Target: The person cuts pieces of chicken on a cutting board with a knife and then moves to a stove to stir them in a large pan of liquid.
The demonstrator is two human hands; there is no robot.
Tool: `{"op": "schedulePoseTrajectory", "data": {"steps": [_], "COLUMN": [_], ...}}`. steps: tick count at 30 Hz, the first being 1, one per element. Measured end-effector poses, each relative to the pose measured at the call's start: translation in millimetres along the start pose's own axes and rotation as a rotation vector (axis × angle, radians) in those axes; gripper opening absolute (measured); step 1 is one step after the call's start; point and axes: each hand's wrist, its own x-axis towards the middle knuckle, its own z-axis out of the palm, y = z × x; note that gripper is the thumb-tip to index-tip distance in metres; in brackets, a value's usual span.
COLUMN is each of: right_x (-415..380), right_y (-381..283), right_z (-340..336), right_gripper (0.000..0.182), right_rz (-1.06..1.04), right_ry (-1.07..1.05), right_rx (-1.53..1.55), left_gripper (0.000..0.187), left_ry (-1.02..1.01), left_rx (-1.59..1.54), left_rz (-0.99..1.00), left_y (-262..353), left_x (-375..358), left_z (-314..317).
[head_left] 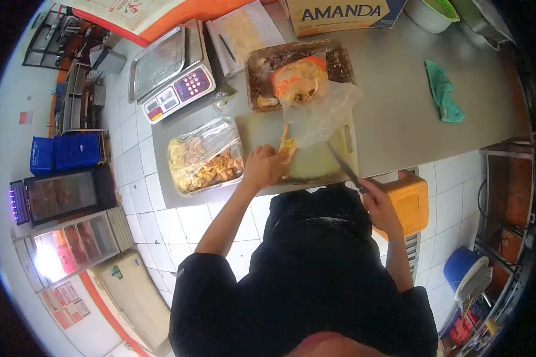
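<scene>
My left hand (264, 166) rests at the left part of the cutting board (321, 163), its fingertips against a strip of yellowish meat (288, 144). A knife (344, 165) is in my right hand (378, 205), its blade pointing up and left over the board's right side. A clear plastic bag (324, 113) lies across the board's upper part and the edge of a dark baking tray (257, 68). In that tray sits an orange-and-white bag (301, 77) with food pieces. Left of my left hand is a clear container (205, 156) of shredded meat, partly covered with film.
A scale (175, 95) stands at the upper left, beside papers with a pen (227, 47). Behind the tray is a cardboard box (345, 15). A green cloth (443, 92) lies at the right, below a green-and-white basin (432, 15). An orange stool (408, 205) stands below the table edge.
</scene>
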Motion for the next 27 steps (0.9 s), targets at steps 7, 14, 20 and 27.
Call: {"op": "schedulePoseTrajectory", "data": {"steps": [7,14,20,27], "right_x": [39,44,10,5], "right_y": [-40,-37,13,8], "right_z": [32,23,29,25], "right_gripper": [0.038,0.038,0.038,0.038], "right_rz": [0.047,0.053,0.001,0.152], "right_ry": [-0.237,-0.096,-0.105,-0.024], "right_rx": [-0.254,-0.242,-0.213,-0.135], "left_gripper": [0.02,0.026,0.03,0.028], "left_ry": [0.069,-0.116,0.033,0.139], "left_rx": [-0.185,-0.404,-0.189,-0.224], "left_rz": [-0.37,0.036,-0.13,-0.341], "left_y": [16,57,63,61], "left_x": [38,38,34,52], "left_z": [34,40,42,53]}}
